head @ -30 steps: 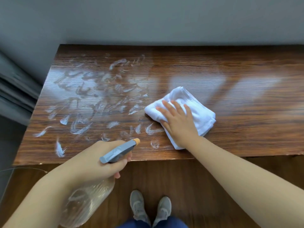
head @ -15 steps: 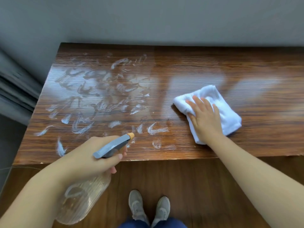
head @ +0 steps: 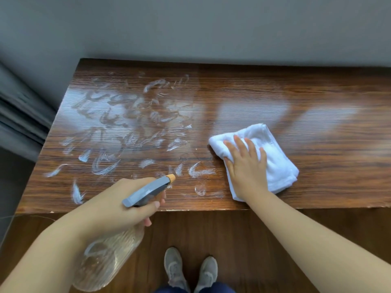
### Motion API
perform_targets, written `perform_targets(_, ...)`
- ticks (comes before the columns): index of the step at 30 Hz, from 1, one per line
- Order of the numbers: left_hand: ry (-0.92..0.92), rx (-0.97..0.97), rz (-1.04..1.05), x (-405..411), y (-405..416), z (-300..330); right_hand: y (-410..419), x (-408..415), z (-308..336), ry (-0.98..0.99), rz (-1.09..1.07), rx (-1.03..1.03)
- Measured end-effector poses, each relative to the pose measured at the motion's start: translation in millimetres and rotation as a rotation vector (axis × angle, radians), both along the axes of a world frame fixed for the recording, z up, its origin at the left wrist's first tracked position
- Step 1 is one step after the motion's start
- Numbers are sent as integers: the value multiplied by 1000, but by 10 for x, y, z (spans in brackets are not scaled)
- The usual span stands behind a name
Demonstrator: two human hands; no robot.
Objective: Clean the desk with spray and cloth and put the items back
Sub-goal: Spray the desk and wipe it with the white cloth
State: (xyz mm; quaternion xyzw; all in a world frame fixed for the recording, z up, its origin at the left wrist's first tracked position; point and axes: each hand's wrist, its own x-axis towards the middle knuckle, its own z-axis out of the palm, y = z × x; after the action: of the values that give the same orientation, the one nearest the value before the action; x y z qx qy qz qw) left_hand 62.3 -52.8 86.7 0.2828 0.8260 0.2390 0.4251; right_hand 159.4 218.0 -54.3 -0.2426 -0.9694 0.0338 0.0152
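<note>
On the wooden desk [head: 275, 92], head cam only, your right hand [head: 246, 168] is lying flat on the folded white cloth [head: 273, 157], fingers straight and spread a bit, palm pressing it down w/o curling round it. That cloth is sitting on the desk's right-centre part, its near corner close to the front edge. White spray streaks [head: 127, 132] are covering the left half of the top, w/ a few curved marks just left of the cloth; the area right of the cloth is looking glossy w/ pale reflections. Your left hand [head: 118, 208] is gripping the spray bottle [head: 110, 259] round its neck, fingers curled under the grey trigger head [head: 146, 193], thumb side on top. Its orange nozzle [head: 171, 178] is pointing up-right over the front edge toward the streaks, while the clear ribbed body is hanging below desk level over the floor. Your grey shoes [head: 190, 269] are showing at the bottom on the wood floor [head: 232, 240]. Grey wall [head: 190, 28] is running behind the desk, grey curtain [head: 19, 115] at far left.
</note>
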Motion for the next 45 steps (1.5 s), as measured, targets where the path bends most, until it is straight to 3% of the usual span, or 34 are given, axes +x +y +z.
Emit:
perform_targets(8, -65, -10, -83, 12, 45, -42, 557, -534, 39, 35, -35, -6)
perform_targets(13, -73, 0, -257, 169, 275, -105, 719, -250, 100, 33, -11, -38)
perform_targets(18, -51, -12, -270, 281, 371, -137, 806, 241, 99, 65, -35, -61)
perform_targets(25, -24, 33, -159, 232, 274, -78, 204, 582, -2, 62, 63, 30)
perform_targets(31, -30, 44, -82, 113, 167, -42, -225, 143, -17, 41, 155, 21)
perform_targets(38, -31, 59, -10, 33, 86, -60, 135, -455, 91, -36, 156, -47)
perform_targets(45, -6, 78, 26, 19, 0, -68, 634, -146, 101, -7, -5, -43)
